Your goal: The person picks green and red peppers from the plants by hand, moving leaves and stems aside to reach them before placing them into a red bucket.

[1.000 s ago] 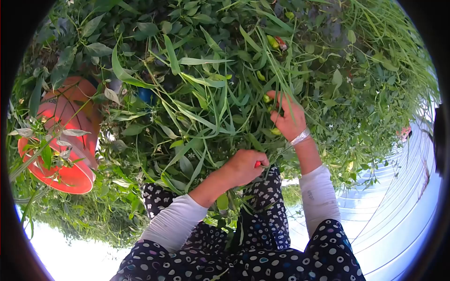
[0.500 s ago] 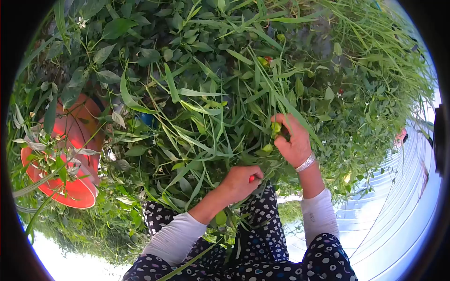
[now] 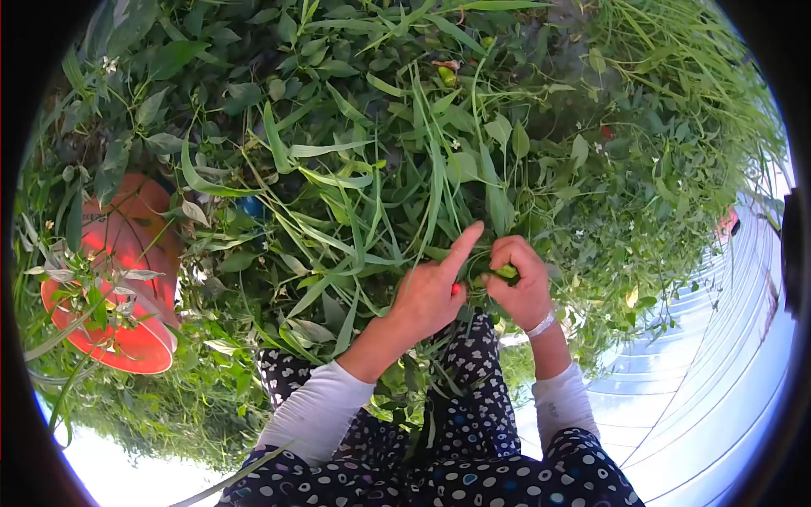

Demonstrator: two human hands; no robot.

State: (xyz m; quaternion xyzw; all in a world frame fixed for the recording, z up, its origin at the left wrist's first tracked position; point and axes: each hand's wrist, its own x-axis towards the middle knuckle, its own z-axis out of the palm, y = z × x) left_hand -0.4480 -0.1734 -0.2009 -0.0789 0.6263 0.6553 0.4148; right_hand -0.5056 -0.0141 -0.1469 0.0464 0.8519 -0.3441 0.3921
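Note:
My left hand (image 3: 425, 297) is in front of my knees, its index finger stretched out over the leaves and its other fingers curled. A small red tip, looking like a red pepper (image 3: 456, 290), shows at those curled fingers; the rest of it is hidden. Close beside it on the right, my right hand (image 3: 522, 286) is closed on a green pepper (image 3: 507, 271), held between thumb and fingers. Leafy pepper plants (image 3: 405, 228) with long grass blades surround both hands. Farther ahead, a yellow-green pepper (image 3: 447, 76) hangs among the leaves.
An orange-red bucket (image 3: 152, 351) is tilted among the plants at the left, partly behind leaves. Something blue (image 3: 252, 205) shows through the foliage. White sheeting (image 3: 676, 363) stretches along the right side. Dense tall grass (image 3: 676, 51) grows at the far right.
My right hand has come down and nearer to my left hand, with the green pepper in its fingers. My left hand has moved up slightly, and its index finger is now extended.

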